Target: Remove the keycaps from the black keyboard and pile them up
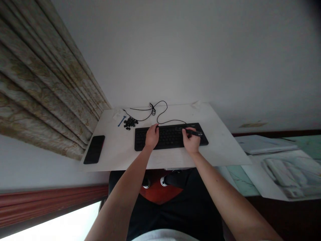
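Note:
A black keyboard [170,136] lies across the white table in front of me. Over its left-centre part is my left hand [152,136], fingers closed near the upper edge; a small dark bit shows at the fingertips, too small to name. My right hand [191,140], above the keyboard's right part, grips a slim black pen-like tool [194,132] whose tip points left over the keys. Up and left of the keyboard sits a pile of loose black keycaps [130,123]. Beside that pile rests a small blue tool [121,121]. The keys under both hands are hidden.
A black cable [152,108], bundled midway, runs behind the keyboard. At the left a dark phone [94,149] lies on the white table [115,157]. Crumpled white tissue [117,114] is at the back left. A curtain [50,80] hangs at left; papers [268,144] lie at right.

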A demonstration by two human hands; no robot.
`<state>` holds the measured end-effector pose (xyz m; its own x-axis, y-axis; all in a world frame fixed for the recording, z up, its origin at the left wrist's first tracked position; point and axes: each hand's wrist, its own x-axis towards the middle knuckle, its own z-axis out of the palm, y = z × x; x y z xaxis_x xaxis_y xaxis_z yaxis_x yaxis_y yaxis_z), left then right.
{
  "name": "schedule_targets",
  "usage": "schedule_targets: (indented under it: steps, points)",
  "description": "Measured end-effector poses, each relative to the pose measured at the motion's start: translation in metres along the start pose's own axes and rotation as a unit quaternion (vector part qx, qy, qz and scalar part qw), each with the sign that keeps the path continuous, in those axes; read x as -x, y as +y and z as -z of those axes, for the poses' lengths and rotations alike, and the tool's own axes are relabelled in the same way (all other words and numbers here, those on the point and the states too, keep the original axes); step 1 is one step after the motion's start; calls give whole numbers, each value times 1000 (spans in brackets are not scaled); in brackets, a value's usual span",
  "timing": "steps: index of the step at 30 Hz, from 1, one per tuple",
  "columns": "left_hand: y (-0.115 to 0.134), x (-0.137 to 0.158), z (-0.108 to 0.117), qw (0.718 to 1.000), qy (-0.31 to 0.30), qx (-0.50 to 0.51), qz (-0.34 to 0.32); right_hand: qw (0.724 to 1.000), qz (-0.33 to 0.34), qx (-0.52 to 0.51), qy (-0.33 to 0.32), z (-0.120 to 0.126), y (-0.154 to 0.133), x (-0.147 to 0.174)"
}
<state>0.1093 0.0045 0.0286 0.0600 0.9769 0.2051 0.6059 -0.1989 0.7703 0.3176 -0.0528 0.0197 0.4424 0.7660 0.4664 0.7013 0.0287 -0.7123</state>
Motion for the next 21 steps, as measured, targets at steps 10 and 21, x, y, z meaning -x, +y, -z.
schedule_targets:
  steps: [10,21]
  points:
    - [-27,-44,49,976,4,152,156,1000,22,7,-10,2,-1,-1]
    - [-65,-83,126,954,-168,-226,99,1000,15,11,-23,1,0,-2]
